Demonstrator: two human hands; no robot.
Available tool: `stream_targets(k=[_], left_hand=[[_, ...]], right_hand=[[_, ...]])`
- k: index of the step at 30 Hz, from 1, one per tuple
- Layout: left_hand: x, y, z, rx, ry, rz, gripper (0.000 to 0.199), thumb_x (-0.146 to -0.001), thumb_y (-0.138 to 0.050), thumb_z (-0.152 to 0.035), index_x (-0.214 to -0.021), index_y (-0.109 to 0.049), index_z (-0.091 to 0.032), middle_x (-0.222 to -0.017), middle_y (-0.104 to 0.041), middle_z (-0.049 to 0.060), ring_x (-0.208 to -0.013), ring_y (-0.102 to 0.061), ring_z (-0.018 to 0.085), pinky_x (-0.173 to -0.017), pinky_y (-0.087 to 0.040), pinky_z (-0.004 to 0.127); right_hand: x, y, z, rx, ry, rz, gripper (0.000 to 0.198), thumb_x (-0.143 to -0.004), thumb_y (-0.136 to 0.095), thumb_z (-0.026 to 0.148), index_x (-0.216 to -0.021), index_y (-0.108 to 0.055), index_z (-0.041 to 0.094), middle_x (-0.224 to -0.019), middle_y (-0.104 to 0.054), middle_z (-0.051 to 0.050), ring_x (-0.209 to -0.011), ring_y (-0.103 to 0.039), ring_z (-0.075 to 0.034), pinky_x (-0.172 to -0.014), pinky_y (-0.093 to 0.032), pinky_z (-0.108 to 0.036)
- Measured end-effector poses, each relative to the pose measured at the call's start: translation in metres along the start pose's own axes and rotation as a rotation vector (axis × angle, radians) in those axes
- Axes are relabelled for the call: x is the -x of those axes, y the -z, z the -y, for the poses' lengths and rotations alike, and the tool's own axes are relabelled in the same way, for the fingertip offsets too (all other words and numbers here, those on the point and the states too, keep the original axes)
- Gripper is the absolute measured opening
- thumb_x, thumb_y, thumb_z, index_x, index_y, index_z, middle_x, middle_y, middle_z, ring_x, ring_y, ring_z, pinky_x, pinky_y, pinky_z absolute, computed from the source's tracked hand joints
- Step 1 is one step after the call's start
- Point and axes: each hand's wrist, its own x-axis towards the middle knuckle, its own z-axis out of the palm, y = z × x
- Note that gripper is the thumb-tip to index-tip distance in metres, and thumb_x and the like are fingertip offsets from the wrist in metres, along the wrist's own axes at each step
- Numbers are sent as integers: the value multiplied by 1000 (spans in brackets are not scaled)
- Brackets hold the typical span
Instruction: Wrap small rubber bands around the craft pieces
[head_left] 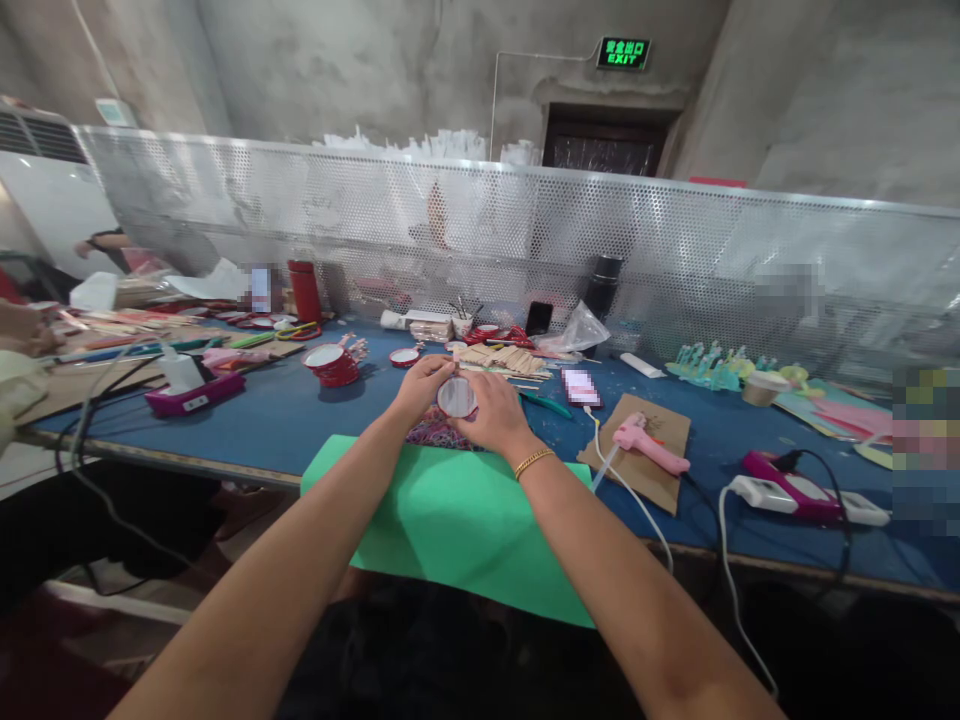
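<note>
One green sheet (465, 530) lies foremost; just beyond its far edge, the left hand (421, 392) and right hand (499, 408) close their fingers around opposite sides of one round, white-faced piece (456, 397), work on which appears under way, the remaining steps being unclear. Right of the sheet, one pink glue gun (651, 445) rests on one cardboard piece (667, 490). Beyond the sheet's left corner stands one red-sided drum (331, 372), seemingly further advanced, and farther back two flasks, one red flask (304, 292), one black flask (602, 288).

On my feed I note: held round piece (457, 398), whitish face. Sheet (457, 520), plain green. Tabletop (255, 425), blue. Glue gun (651, 446), pink. Cardboard (660, 490), brown. Red bottle (304, 290). Gold bracelet (534, 461). Metal screen (285, 205), silvery, dotted with small holes.
</note>
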Motion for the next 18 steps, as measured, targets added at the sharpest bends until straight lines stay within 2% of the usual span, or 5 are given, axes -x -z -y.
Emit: stream_targets(k=[10, 18], left_hand=[[-2, 3, 2, -146, -89, -49, 21, -82, -59, -35, -72, -69, -20, -92, -72, 5, -99, -62, 22, -99, -46, 37], [-3, 7, 1, -137, -99, -227, 11, -74, -72, -32, -70, -76, -23, -90, -71, 5, -98, -62, 23, -98, -48, 38]], right_hand=[[0, 2, 2, 0, -32, -5, 67, -78, -74, 43, -136, -52, 18, -128, -60, -12, -120, -52, -29, -107, -39, -43], [1, 3, 1, 25, -59, -5, 66, -79, -74, 44, -135, -53, 16, -129, -60, -13, -121, -51, -28, -108, -39, -43]])
